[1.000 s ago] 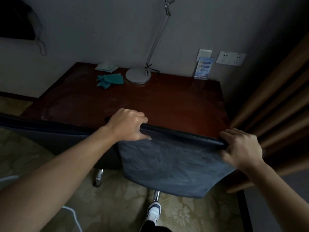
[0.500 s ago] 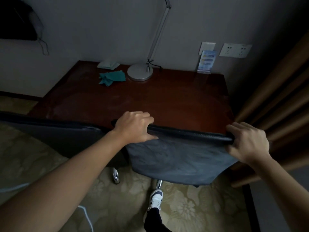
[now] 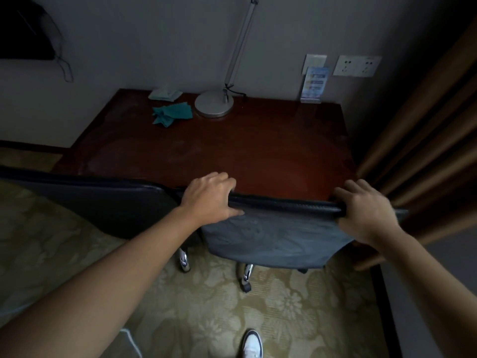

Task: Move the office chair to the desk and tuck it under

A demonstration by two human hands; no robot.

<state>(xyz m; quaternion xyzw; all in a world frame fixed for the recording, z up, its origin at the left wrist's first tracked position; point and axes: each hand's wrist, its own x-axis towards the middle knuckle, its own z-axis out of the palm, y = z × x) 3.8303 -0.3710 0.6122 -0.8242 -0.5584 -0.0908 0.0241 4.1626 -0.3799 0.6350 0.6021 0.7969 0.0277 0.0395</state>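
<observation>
The office chair (image 3: 273,239) has a dark blue-grey backrest, and its top edge sits against the front edge of the dark red wooden desk (image 3: 232,151). My left hand (image 3: 209,200) grips the left part of the backrest's top edge. My right hand (image 3: 366,213) grips its right end. Two chrome legs with castors (image 3: 245,277) show below the backrest on the carpet. The seat is hidden behind the backrest, under the desk's front.
A second dark chair back (image 3: 90,200) stands left of the chair. On the desk are a silver lamp base (image 3: 214,104), a teal cloth (image 3: 173,115) and a card stand (image 3: 313,86). Brown curtains (image 3: 426,140) hang at right. My white shoe (image 3: 253,344) rests on the patterned carpet.
The chair has rolled forward toward the desk with both hands on it; less of the backrest hangs below the desk edge, and my foot has dropped back in the view.
</observation>
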